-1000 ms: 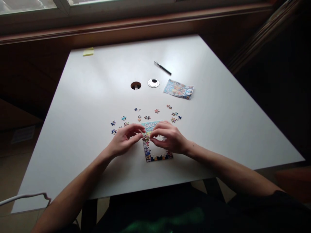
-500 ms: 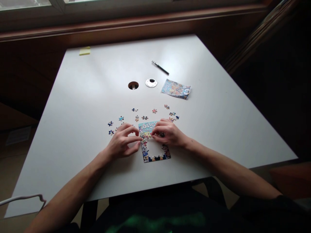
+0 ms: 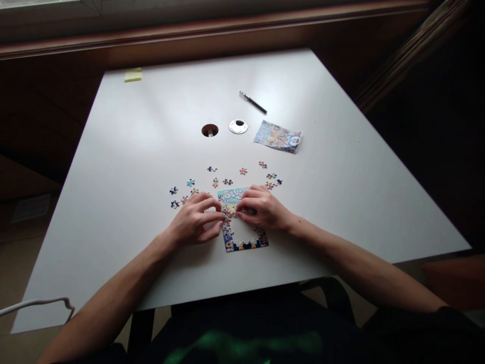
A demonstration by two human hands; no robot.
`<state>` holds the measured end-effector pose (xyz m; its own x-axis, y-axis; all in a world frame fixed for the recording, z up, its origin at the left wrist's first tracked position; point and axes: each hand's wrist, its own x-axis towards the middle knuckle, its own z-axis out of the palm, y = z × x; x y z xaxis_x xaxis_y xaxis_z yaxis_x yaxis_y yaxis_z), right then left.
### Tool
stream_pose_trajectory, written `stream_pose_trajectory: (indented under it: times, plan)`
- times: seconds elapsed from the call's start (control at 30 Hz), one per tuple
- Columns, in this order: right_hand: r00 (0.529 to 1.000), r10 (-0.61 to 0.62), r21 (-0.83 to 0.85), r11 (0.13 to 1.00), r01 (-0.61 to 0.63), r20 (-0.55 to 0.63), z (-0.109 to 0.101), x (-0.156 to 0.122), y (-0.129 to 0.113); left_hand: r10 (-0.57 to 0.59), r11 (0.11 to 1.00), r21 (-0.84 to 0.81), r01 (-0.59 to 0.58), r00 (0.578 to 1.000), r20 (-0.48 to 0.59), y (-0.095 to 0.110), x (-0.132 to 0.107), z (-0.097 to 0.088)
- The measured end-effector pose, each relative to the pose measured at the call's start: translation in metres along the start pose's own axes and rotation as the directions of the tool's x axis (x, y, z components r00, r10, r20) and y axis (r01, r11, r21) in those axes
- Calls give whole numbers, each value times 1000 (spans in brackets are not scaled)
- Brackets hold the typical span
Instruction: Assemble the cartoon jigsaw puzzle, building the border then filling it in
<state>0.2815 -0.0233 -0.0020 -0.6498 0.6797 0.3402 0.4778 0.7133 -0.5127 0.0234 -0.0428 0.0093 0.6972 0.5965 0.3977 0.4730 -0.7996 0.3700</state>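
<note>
A small colourful jigsaw puzzle (image 3: pixel 234 193) lies flat on the white table. Its border is joined, with a light lettered strip at the top and a bare white area inside. At the left edge of the puzzle is my left hand (image 3: pixel 197 218), its curved fingers apart and their tips touching the border. My right hand (image 3: pixel 265 210) rests over the right side, thumb and fingertips pinched on a puzzle piece at the inner edge of the upper rows. The fingers mostly hide that piece. Loose puzzle pieces (image 3: pixel 228 181) lie scattered beyond both hands.
A creased picture sheet (image 3: pixel 278 136) lies to the right beyond the pieces. Farther back are a black pen (image 3: pixel 253 102), a round metal cover (image 3: pixel 238 126) and an open cable hole (image 3: pixel 209 131). Yellow sticky notes (image 3: pixel 133 75) sit at the far left corner; a white cable (image 3: pixel 34 303) hangs near left.
The view has shifted slightly. My left fingertips have come a little closer to the puzzle's left border; my right hand keeps its pinch in nearly the same place.
</note>
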Motion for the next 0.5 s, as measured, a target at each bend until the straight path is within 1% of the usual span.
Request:
stream_pose_trajectory:
  times: [0.3, 0.5]
  plan:
    - [1000, -11, -17, 1000, 11, -1, 3, -2, 2, 23, 999, 31, -24, 999, 44, 1, 1, 1]
    - [1000, -16, -6, 1000, 16, -6, -2, -1, 1, 11, 997, 78, -16, 998, 68, 3, 3, 0]
